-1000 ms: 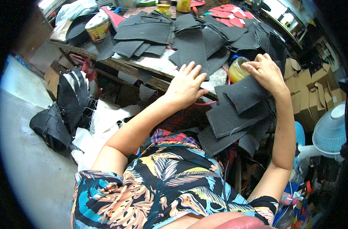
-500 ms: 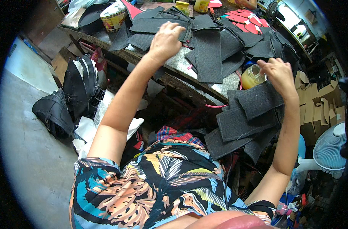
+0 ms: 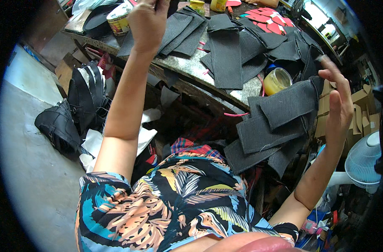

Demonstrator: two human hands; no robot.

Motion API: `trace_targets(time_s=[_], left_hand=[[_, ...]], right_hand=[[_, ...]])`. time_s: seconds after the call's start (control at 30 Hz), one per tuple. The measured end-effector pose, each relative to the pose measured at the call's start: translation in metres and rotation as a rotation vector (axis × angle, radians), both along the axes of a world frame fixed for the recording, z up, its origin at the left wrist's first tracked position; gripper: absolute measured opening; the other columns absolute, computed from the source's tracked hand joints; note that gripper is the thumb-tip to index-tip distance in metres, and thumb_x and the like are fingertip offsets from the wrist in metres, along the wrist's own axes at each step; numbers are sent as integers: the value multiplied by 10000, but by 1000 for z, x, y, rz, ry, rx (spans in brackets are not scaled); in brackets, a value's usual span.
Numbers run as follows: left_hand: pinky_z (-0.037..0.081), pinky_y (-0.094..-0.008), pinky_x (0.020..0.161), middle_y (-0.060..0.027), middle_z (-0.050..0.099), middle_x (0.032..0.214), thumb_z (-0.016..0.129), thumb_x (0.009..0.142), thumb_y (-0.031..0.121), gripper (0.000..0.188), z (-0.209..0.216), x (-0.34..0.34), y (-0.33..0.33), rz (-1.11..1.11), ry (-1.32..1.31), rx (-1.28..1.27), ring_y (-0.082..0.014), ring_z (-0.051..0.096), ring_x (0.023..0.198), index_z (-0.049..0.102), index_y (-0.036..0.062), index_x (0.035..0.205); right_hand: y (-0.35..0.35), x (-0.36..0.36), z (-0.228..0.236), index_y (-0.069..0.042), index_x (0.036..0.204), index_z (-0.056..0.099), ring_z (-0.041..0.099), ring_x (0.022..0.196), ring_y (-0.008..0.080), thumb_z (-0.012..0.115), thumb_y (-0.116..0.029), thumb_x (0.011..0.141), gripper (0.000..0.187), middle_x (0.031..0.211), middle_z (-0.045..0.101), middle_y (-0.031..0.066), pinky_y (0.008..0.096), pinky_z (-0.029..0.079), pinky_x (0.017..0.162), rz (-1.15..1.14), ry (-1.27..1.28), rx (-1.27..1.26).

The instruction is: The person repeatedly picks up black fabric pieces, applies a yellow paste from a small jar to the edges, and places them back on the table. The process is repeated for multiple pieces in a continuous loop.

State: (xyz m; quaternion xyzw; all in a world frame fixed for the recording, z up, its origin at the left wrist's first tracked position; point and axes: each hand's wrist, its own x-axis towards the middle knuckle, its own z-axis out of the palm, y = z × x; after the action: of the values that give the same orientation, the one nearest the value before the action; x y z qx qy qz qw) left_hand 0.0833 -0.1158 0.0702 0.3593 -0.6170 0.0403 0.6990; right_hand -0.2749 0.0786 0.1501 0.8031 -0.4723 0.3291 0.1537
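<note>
My left hand (image 3: 148,25) is raised at the top over the workbench, its fingers closed on what looks like a black fabric piece (image 3: 173,6). Most of that piece is hidden or out of view. Below the hand, overlapping black fabric pieces (image 3: 181,35) lie fanned on the bench. My right hand (image 3: 339,94) is off to the right, thumb and fingers apart; its fingertips are blurred, and I see nothing held. Beside it, more black fabric pieces (image 3: 289,105) overlap in a stack, and a glass jar of yellowish stuff (image 3: 277,81) leans behind them.
The worn workbench (image 3: 250,94) also bears a large tub (image 3: 118,21), small yellow jars (image 3: 218,5) and red cut pieces (image 3: 269,20). Black bag-like items (image 3: 59,126) stand at left on the floor. Cardboard boxes (image 3: 361,98) and a white fan (image 3: 363,161) are at right.
My left hand has moved up and left, and the black piece under it has left the pile. My right hand has swung right, away from the jar, and its fingers have spread.
</note>
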Motion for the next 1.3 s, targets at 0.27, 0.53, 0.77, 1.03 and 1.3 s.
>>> trace_targets(time_s=[0.27, 0.53, 0.77, 1.03, 1.3], left_hand=[[373, -246, 564, 59, 450, 694, 816, 866, 215, 325, -28, -73, 123, -743, 114, 467, -33, 403, 682, 572, 36, 746], [362, -253, 525, 100, 423, 674, 731, 947, 322, 382, -51, -98, 138, -1159, 293, 753, -23, 390, 672, 560, 49, 743], [501, -409, 691, -80, 639, 772, 801, 827, 328, 295, -43, -80, 128, -208, -287, 100, -299, 623, 730, 655, 75, 786], [512, -329, 844, -99, 689, 1027, 618, 992, 457, 485, -55, -83, 141, -1282, 62, 974, -159, 641, 967, 641, -5, 1136], [552, -283, 876, -65, 692, 1082, 657, 900, 89, 361, -63, -79, 134, -1426, 387, 1132, -128, 674, 946, 596, -4, 1243]], right_hand=[[9, 62, -59, -83, 1608, 207, 616, 1159, 303, 838, -495, 741, 1149, 1380, 587, 206, 449, 458, 1002, 159, -170, 4], [9, 78, -93, -126, 1622, 120, 693, 1053, 229, 767, 99, 768, 1094, 1617, 324, 178, 342, 577, 876, 318, -528, 334], [6, 54, -75, -103, 1610, 176, 673, 1117, 204, 700, 118, 824, 970, 1618, 336, 144, 311, 566, 910, 187, -650, 254], [16, 79, -100, -20, 1582, 230, 704, 1064, 270, 770, 54, 785, 965, 1527, 459, 211, 365, 562, 914, 342, -178, 242], [1, 65, -71, -120, 1433, 541, 663, 986, 275, 627, -458, 948, 597, 1311, 636, 143, 376, 541, 855, 256, -175, 201]])
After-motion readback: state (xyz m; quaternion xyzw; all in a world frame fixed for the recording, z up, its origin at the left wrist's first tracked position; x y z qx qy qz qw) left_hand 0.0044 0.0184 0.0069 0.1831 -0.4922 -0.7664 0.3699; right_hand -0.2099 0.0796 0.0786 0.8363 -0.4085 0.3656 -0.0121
